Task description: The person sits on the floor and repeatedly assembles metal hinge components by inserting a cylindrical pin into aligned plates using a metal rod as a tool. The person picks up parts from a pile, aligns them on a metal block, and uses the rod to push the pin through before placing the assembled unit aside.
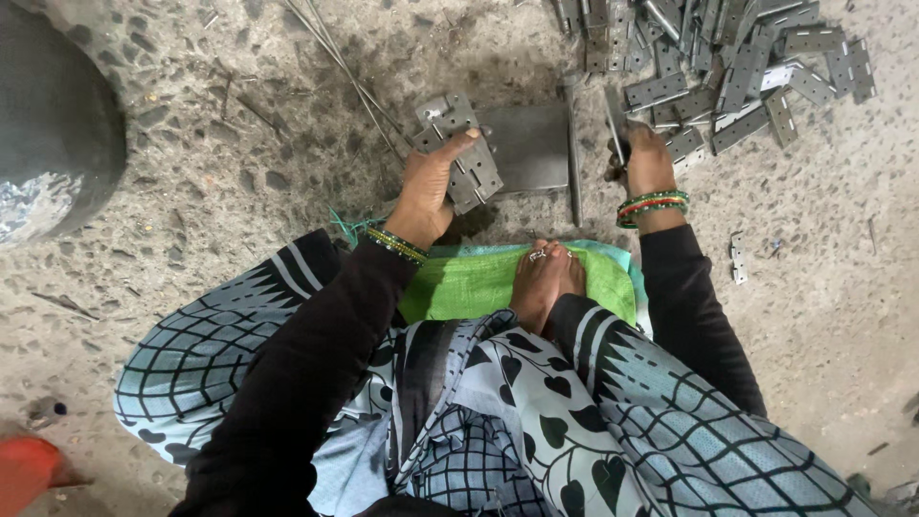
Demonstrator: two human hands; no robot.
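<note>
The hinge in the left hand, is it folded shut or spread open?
Spread open. The hinge shows both leaves flat either side of its knuckle line, gripped by the left hand beside the steel block.

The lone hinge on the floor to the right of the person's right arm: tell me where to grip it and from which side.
Grip the lone hinge across its narrow width, at mid-length, coming straight down from above. It lies flat on the floor, long axis running away from the person, with bare ground on both long edges, so fingers probably fit either side.

Hinge pile (728,67) right of steel block (526,144)
</note>
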